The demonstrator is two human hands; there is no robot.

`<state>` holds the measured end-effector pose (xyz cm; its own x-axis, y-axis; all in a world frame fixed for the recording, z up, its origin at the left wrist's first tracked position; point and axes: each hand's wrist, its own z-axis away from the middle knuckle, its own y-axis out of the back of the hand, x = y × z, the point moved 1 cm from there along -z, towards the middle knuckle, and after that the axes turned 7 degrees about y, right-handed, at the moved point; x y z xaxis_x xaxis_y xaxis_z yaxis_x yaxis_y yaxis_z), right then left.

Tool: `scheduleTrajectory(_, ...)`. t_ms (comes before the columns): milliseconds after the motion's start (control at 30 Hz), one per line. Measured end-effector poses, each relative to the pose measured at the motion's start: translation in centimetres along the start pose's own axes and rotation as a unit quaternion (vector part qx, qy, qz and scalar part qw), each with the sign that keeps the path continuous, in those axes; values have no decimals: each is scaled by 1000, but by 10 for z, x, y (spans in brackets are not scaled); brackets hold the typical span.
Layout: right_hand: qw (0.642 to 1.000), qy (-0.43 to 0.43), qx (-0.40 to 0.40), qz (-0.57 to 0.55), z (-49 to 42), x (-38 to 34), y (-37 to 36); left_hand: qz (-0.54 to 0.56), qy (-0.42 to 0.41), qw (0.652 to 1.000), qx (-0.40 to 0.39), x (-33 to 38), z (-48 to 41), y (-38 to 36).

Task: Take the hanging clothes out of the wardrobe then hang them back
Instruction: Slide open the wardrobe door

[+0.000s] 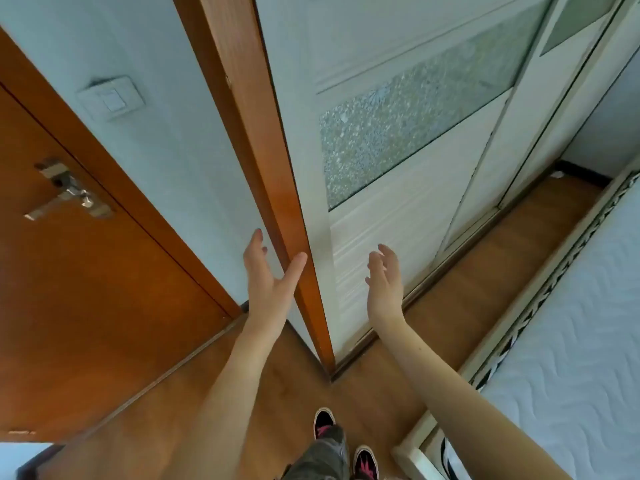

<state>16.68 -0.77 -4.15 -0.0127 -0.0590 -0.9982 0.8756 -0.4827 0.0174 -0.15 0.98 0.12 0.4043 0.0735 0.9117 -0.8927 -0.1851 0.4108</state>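
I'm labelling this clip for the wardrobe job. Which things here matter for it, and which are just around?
For the job: wardrobe door, shut; left hand and right hand, both open and empty.

Just around: room door, door handle, light switch, mattress, shoes.

A glossy, varnished orange-brown wood finish is shown on the door [86, 289] at the left and on the upright frame post [277, 174]. Shiny metal is seen on the door handle [65, 194]. The wardrobe door [398, 220] is finished in pale, ribbed laminate, with a frosted, patterned glass panel [398, 133]. Quilted white cloth covers the mattress [571, 358] at the right.
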Motion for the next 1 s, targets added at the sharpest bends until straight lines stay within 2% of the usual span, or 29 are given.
scheduleTrajectory(67,999,32,-3,5,-5,-9,-20,2,-32,999,28,10,-14,-1)
scheduleTrajectory(267,986,104,-111,70,-20,-1,-64,34,-126,990,46,15,-50,1)
scheduleTrajectory(367,979,119,-133,101,-27,3,-71,26,-150,987,57,13,-57,2)
scheduleTrajectory(567,977,157,-107,99,-33,15,-80,52,-177,980,71,8,-60,-2)
scheduleTrajectory(1000,981,156,-43,109,-73,6,-74,60,-207,972,98,5,-64,-9)
